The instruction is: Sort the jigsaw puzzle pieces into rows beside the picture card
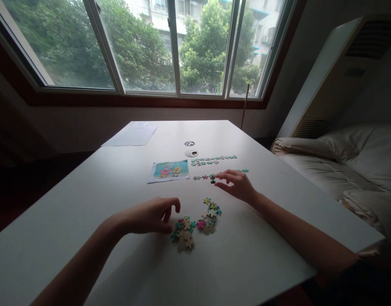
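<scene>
A dark jigsaw puzzle piece (212, 180) is at the fingertips of my right hand (235, 185), pinched between thumb and forefinger. It is just in front of a row of jigsaw pieces (205, 177), part of which the hand hides. My left hand (154, 216) hovers with bent fingers apart and nothing in them, at the left edge of a heap of loose jigsaw pieces (185, 238). Many in that heap show their plain brown backs. Beside it curves a second heap (211, 214) with pink, yellow and teal pieces.
A cartoon reference picture (171, 171) lies left of two sorted rows of pieces (214, 160). Two round items (191, 153) are farther back on the white table (125, 263). A paper sheet (131, 135) covers the far left corner. A sofa (316, 165) stands at the right.
</scene>
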A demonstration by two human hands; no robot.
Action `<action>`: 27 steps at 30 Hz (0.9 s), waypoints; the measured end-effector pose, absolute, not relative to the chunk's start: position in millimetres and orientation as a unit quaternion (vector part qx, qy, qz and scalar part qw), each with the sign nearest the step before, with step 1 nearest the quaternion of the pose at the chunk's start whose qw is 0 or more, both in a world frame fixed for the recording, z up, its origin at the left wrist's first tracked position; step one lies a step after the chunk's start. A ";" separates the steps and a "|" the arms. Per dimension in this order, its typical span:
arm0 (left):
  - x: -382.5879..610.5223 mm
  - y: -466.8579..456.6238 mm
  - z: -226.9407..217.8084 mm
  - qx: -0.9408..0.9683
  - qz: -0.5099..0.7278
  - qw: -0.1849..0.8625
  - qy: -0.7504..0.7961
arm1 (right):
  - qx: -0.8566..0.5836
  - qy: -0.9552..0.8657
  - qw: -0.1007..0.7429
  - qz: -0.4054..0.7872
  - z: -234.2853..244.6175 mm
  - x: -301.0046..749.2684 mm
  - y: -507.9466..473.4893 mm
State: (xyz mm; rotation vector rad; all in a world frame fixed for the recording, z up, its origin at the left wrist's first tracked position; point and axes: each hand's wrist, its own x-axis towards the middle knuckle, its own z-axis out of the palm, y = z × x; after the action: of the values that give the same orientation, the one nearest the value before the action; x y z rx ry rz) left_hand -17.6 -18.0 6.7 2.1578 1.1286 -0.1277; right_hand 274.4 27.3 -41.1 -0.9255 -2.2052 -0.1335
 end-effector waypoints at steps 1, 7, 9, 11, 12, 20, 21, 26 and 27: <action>-17.4 -18.4 6.8 0.832 -0.048 0.347 0.431 | -0.375 -0.856 0.354 -0.046 -40.0 276.2 30.7; -15.3 -18.3 4.2 0.838 -0.037 0.352 0.415 | -0.473 -0.819 0.325 -0.006 -33.8 298.0 73.7; -14.2 -18.1 3.2 0.839 -0.033 0.354 0.411 | -0.504 -0.809 0.301 0.006 -34.5 307.3 92.3; -13.0 -18.0 2.9 0.839 -0.029 0.361 0.406 | -0.540 -0.802 0.254 0.021 -36.8 315.6 109.6; -12.3 -18.0 2.9 0.838 -0.027 0.366 0.403 | -0.554 -0.799 0.232 0.029 -38.3 318.9 117.1; -10.3 -18.1 4.1 0.837 -0.023 0.382 0.390 | -0.575 -0.800 0.161 0.062 -49.4 322.8 145.3; -10.3 -18.2 4.4 0.837 -0.023 0.381 0.391 | -0.576 -0.800 0.158 0.062 -49.8 321.7 146.5; -9.8 -18.0 4.9 0.839 -0.025 0.374 0.396 | -0.580 -0.799 0.144 0.059 -48.8 316.9 151.6; -9.7 -17.9 4.4 0.840 -0.027 0.372 0.395 | -0.581 -0.800 0.141 0.058 -48.3 316.2 152.2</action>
State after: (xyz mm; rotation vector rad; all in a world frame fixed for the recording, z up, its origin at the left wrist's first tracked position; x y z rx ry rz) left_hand -9.7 -17.9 4.4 2.1526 1.0131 -0.0689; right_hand 316.2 152.2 -48.3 -1.6762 -2.3089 0.1685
